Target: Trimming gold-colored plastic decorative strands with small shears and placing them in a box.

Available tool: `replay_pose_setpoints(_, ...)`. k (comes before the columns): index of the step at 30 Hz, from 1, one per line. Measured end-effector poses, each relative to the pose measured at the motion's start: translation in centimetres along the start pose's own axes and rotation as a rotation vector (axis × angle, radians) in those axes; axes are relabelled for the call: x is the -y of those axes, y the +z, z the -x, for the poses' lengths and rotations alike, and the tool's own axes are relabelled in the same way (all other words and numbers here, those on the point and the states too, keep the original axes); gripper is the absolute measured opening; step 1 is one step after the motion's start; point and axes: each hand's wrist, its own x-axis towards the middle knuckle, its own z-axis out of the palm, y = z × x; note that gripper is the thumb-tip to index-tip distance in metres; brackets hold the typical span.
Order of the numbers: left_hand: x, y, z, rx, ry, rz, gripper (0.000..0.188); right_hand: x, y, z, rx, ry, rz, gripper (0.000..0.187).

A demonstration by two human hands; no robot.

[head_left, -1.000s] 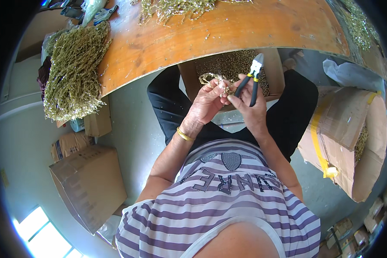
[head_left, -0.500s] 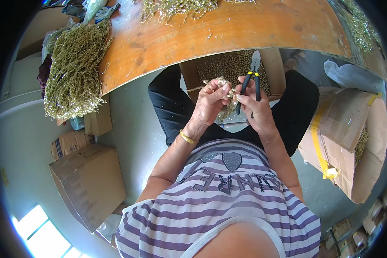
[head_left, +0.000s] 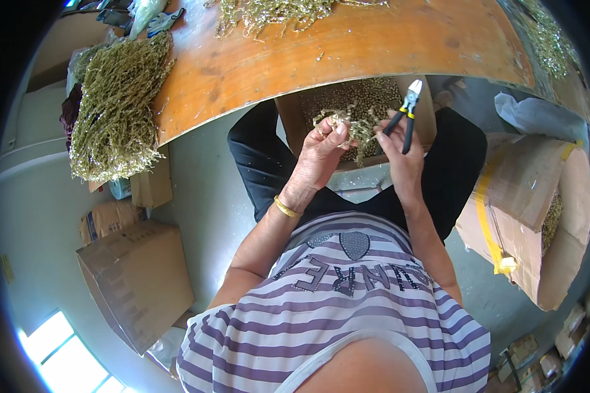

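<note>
Over the open box between my knees, my left hand point(head_left: 322, 145) pinches one end of a small bunch of gold glittery strands point(head_left: 359, 131). The bunch stretches across to my right hand point(head_left: 400, 154), where the fingertips sit at its other side. My right hand also holds a pair of black-handled cutting pliers point(head_left: 406, 114) with yellow bands, their jaws pointing up and away from the strands. Below my hands, the cardboard box point(head_left: 426, 108) holds many small gold bead-like pieces point(head_left: 321, 95).
A wooden table point(head_left: 347, 52) curves ahead of me, with gold strands point(head_left: 269, 16) at its far edge. A thick bundle of gold strands point(head_left: 115, 111) hangs over its left end. Cardboard boxes stand at my left point(head_left: 137, 281) and right point(head_left: 524, 209).
My right hand has moved right and away from my left, with the pliers tilting to the right. The gold strands now spread out between my hands.
</note>
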Motion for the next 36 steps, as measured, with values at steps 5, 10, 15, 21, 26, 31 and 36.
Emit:
replay_pose_setpoints(5,-0.7,0.1,0.1,-0.044,-0.012,0.015,0.012,2.0,-1.3,1.9,0.102,-0.019,0.292,0.044)
replay_pose_setpoints(10,-0.3,-1.3,-0.6,0.029,0.023,0.005,0.012,2.0,-2.4,3.9,0.167,-0.123,0.55,0.044)
replay_pose_setpoints(15,-0.2,-1.3,-0.6,0.016,0.033,0.006,0.01,3.0,-1.8,5.1,0.246,-0.039,0.654,0.038)
replay_pose_setpoints(21,-0.3,-1.1,-0.7,0.013,0.054,-0.025,0.012,2.7,-2.5,4.5,0.678,0.491,0.121,0.042)
replay_pose_setpoints(26,-0.2,-1.5,-0.6,0.056,0.063,-0.072,0.016,2.6,-2.2,4.1,0.744,0.549,0.064,0.042)
replay_pose_setpoints(31,-0.4,-1.4,-0.3,0.079,0.058,-0.093,0.016,2.3,-2.3,3.9,0.793,0.598,-0.033,0.042)
replay_pose_setpoints(36,-0.2,-2.0,-0.4,0.06,0.072,-0.13,0.016,2.2,-2.2,3.7,0.782,0.625,-0.067,0.04)
